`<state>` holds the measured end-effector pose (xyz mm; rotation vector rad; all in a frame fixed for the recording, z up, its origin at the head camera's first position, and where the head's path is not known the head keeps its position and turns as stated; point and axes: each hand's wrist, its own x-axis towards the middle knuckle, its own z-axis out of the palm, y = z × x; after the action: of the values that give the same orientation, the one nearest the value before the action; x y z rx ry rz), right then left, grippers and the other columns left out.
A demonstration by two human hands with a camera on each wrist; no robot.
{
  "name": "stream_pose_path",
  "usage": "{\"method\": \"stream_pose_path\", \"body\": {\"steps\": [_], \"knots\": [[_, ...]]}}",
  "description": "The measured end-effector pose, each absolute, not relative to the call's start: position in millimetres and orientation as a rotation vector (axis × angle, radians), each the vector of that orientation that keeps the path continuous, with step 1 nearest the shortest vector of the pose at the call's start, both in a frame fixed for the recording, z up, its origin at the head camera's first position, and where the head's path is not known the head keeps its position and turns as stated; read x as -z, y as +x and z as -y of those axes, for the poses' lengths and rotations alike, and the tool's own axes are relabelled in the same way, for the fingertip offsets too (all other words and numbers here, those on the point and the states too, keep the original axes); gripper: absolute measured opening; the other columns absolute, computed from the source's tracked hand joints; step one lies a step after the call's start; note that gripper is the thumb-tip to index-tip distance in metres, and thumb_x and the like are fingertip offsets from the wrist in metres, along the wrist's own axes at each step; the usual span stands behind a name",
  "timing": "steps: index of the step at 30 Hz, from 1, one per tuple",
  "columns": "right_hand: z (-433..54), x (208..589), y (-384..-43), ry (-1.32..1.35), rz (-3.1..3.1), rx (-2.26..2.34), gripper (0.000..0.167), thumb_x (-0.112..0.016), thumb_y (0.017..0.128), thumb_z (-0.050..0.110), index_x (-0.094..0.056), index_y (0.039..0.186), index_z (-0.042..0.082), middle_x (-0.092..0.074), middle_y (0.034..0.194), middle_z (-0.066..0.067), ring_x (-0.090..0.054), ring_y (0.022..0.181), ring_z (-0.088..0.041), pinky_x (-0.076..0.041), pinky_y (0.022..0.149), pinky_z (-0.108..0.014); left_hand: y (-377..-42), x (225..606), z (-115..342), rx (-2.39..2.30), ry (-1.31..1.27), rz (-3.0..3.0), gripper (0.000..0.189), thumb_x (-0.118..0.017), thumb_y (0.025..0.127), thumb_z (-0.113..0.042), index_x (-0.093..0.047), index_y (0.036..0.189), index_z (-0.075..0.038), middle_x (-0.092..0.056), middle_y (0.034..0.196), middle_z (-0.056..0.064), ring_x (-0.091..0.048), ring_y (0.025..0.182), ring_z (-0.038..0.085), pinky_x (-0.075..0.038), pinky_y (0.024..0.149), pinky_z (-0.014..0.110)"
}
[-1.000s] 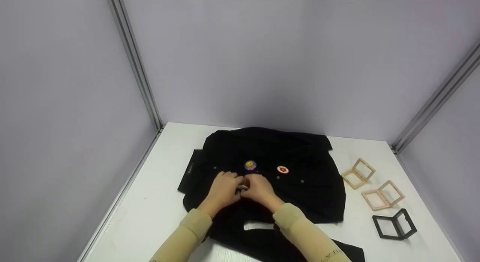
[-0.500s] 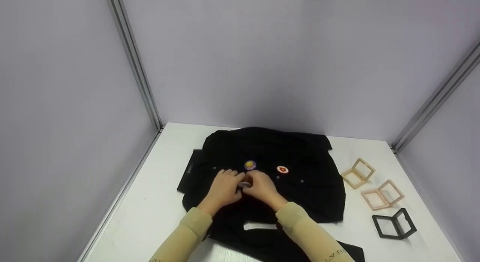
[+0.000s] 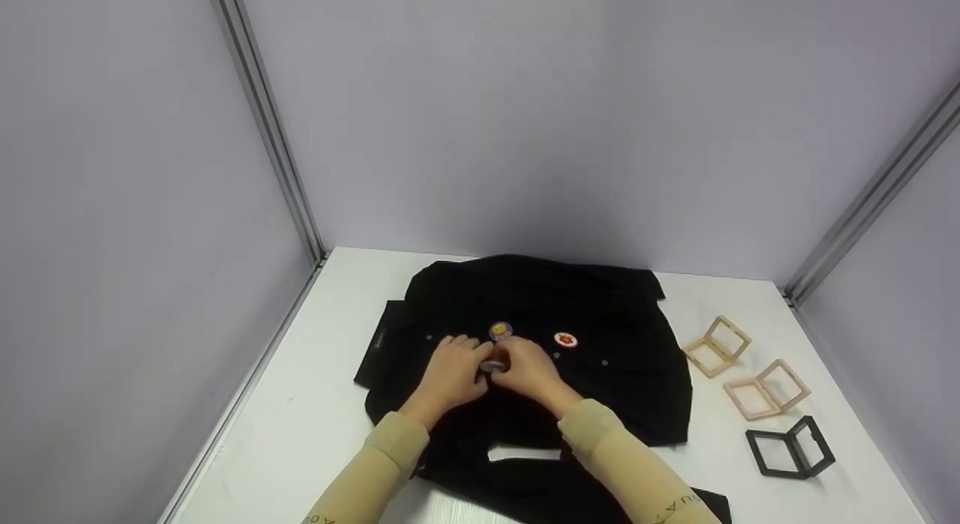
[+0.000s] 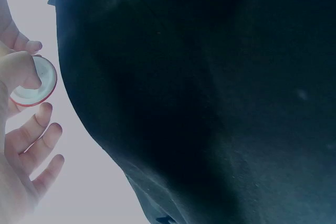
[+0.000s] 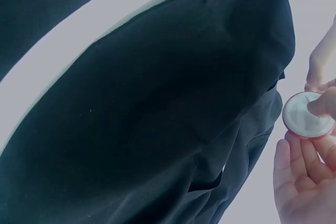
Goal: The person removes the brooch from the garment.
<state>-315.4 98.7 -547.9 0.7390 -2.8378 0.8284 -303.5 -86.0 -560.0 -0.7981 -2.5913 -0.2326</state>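
In the head view my left hand (image 3: pixel 451 374) and right hand (image 3: pixel 529 370) meet over a black garment (image 3: pixel 615 404) spread on the table. A round pin badge (image 3: pixel 492 366) is between their fingertips; my right hand pinches it, and the left thumb and index finger hold its other side. The left wrist view shows the badge's pale back and red rim (image 4: pixel 48 80) with a thumb pressed on it. It also appears in the right wrist view as a pale disc (image 5: pixel 302 119). Two badges, one purple and yellow (image 3: pixel 500 330), one white with a red flower (image 3: pixel 565 340), lie on the garment just beyond my hands.
On the right of the white table (image 3: pixel 292 434) stand three open, hinged square frames: a tan one (image 3: pixel 709 357), a pale pink one (image 3: pixel 752 399) and a black one (image 3: pixel 776 455). Grey panels (image 3: pixel 480 134) close in the back and sides.
Both hands have shifted slightly forward and to the right with the badge between them. My right hand has turned a little, and the badge's tilt has changed. The garment and frames stay put.
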Motion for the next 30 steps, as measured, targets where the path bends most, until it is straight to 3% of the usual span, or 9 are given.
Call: {"method": "stream_pose_path", "body": {"steps": [7,16,30], "knots": [[-102,548,-318,0.758,2.832,-0.864,0.014,-0.081,0.078,0.011,-0.07,0.087,0.01,-0.069,0.088,-0.003,-0.062,0.078,-0.017,-0.055,0.076,-0.038,-307,560,83,0.273,-0.789,2.564,0.028,-0.081,0.073,-0.023,-0.069,0.097,-0.015,-0.071,0.085,0.001,-0.065,0.082,0.025,-0.052,0.077,0.041],[-109,546,-319,0.726,2.86,-0.854,0.015,-0.081,0.081,0.013,-0.071,0.092,0.013,-0.07,0.09,-0.002,-0.063,0.08,-0.015,-0.056,0.077,-0.037,-310,559,77,0.257,-0.795,2.572,0.028,-0.083,0.076,-0.028,-0.072,0.099,-0.016,-0.073,0.086,0.0,-0.065,0.079,0.022,-0.052,0.075,0.038],[-113,546,-320,0.709,2.825,-0.832,0.014,-0.083,0.079,0.019,-0.072,0.085,0.013,-0.071,0.082,-0.001,-0.062,0.073,-0.013,-0.055,0.071,-0.035,-314,558,70,0.283,-0.806,2.564,0.024,-0.082,0.076,-0.026,-0.071,0.094,-0.015,-0.074,0.081,-0.001,-0.065,0.074,0.022,-0.051,0.074,0.038]]}}
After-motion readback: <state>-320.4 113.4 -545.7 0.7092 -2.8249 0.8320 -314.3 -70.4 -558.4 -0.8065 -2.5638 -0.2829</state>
